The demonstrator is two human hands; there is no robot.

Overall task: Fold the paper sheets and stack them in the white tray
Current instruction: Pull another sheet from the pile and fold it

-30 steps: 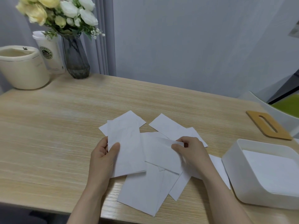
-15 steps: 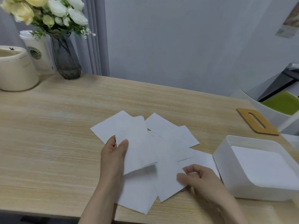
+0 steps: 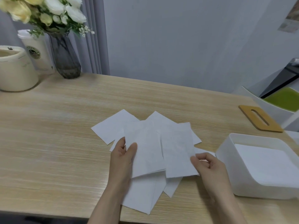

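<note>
Several white paper sheets lie overlapping in the middle of the wooden table. My left hand holds the left edge of one raised sheet, thumb on top. My right hand pinches the right edge of that sheet's other half, which is creased down the middle. The white tray sits at the right with folded white sheets stacked inside it.
A dark glass vase of flowers, a paper cup and a cream pot stand at the back left. A wooden lid with a slot lies at the back right, beside a white chair with a green cushion.
My right hand dropped to the near paper edge, then rose again with the sheet's right side pinched. The sheet now spreads between both hands. The camera shifted slightly.
</note>
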